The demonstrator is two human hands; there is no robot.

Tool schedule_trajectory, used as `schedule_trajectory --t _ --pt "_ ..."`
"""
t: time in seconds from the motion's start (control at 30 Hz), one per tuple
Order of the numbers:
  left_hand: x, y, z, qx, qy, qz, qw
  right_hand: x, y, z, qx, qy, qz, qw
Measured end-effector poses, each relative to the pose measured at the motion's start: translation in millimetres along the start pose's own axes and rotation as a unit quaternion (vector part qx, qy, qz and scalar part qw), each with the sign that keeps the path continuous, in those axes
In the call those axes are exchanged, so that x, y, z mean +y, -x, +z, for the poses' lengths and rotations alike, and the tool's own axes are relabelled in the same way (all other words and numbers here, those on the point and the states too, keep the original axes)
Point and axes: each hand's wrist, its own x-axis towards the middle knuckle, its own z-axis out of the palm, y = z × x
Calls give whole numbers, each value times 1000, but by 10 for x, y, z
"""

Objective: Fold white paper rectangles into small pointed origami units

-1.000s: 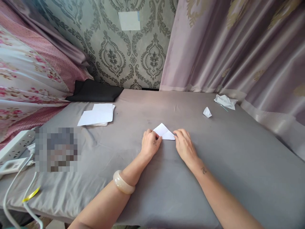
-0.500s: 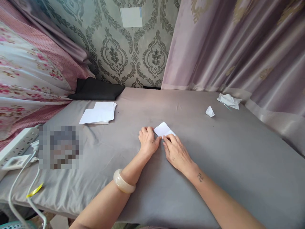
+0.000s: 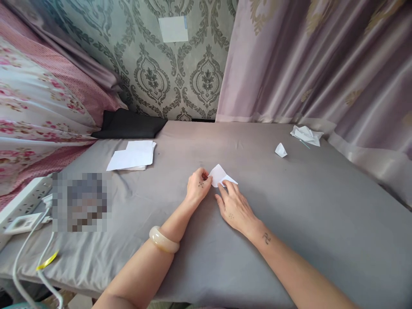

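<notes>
A small folded piece of white paper [image 3: 217,175] lies on the grey cloth in front of me, its far corner pointing away and a flap raised on the right side. My left hand [image 3: 198,185] is at its left corner, fingers curled and thumb against the index finger, pinching the edge. A pale bangle [image 3: 164,240] circles that wrist. On the paper's right near edge, the fingertips of my right hand [image 3: 236,204] rest with the fingers apart and the thumb out to the side. They cover part of the flap.
White sheets [image 3: 132,156] are stacked at the left. A folded paper piece [image 3: 281,150] and a crumpled paper pile [image 3: 307,135] lie at the right. A black cloth [image 3: 128,123] sits at the back left; a power strip [image 3: 24,199] with white cables runs along the left edge.
My left hand has tightened from spread fingers to a pinch at the paper's left corner. The right thumb has drawn back off the paper, and a flap now stands up on its right side.
</notes>
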Motion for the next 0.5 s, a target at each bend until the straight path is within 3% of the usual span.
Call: schedule_trajectory --t 0.17,0.33,0.43,0.5 --pt "42 182 6 0 -26 20 999 57 -59 -33 -6 10 -1 1000" --pt "192 408 -66 -117 -19 -7 993 181 -94 -78 -23 -24 -14 999" --pt "211 480 -132 -195 -31 23 980 281 -96 -105 -37 -59 -26 997" --pt "183 496 -165 -205 -68 59 975 352 -90 -116 -45 -80 -41 995"
